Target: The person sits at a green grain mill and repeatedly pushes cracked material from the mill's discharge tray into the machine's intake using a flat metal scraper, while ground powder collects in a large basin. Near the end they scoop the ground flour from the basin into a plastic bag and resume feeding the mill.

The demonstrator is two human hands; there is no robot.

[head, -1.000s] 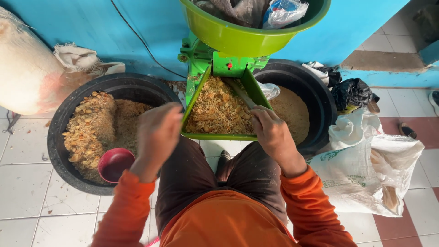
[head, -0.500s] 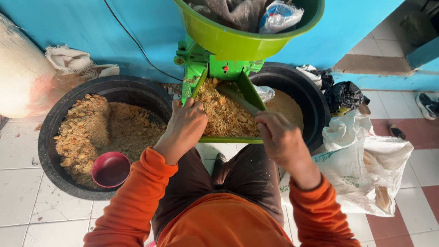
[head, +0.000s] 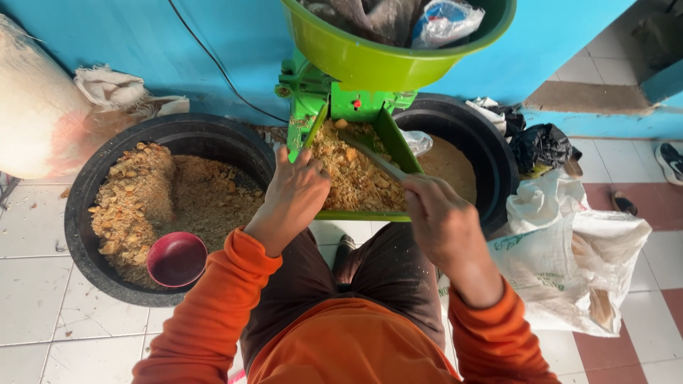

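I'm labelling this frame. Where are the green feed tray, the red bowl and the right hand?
green feed tray [head: 398,146], head view, right side wall.
red bowl [head: 176,259], head view, inside bottom.
right hand [head: 441,220], head view, back of hand.

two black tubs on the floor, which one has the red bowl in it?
The left tub, beside the left hand. The red bowl sits at its near edge among coarse yellow-brown crumbs. The right tub, behind the green tray, holds only finer brown meal.

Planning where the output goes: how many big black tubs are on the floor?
2. One black tub sits left of the green machine, holding crumbly feed and a red bowl; the other black tub sits right, partly hidden behind the chute.
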